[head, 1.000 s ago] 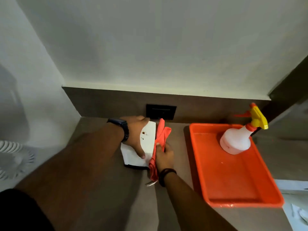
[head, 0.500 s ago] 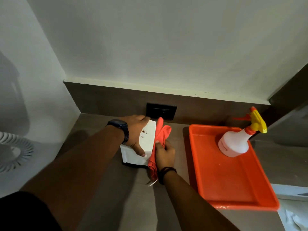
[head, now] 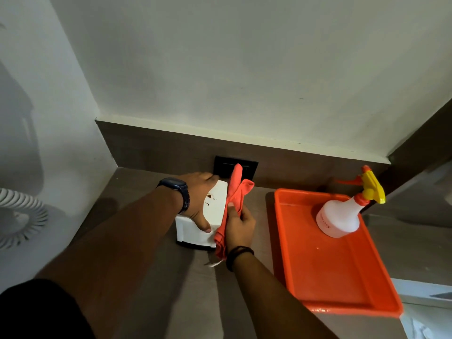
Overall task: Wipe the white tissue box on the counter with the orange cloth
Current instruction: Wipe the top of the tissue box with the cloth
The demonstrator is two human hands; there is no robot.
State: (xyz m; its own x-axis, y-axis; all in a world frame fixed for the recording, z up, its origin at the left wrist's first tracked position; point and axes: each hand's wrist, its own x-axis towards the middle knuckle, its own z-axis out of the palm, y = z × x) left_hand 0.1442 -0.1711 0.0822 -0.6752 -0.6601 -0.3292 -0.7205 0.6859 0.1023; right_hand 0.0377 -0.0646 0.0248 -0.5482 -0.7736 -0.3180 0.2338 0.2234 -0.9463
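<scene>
The white tissue box point(head: 216, 205) stands on the brown counter near the back wall, with small brown stains on its top. My left hand point(head: 199, 199) lies over its left side and top, thumb down on the front face, gripping it. My right hand point(head: 238, 227) presses the orange cloth point(head: 233, 199) flat against the box's right side. The cloth hangs from above the box top down to the counter and hides that side.
An orange tray point(head: 330, 272) sits right of the box, holding a white spray bottle point(head: 340, 217) with a yellow and orange trigger. A black wall socket point(head: 221, 165) is behind the box. A white fan point(head: 17, 218) stands at far left.
Both hands have stayed on the box and the cloth against its right side. The camera has tilted slightly, so the scene sits a little lower in view.
</scene>
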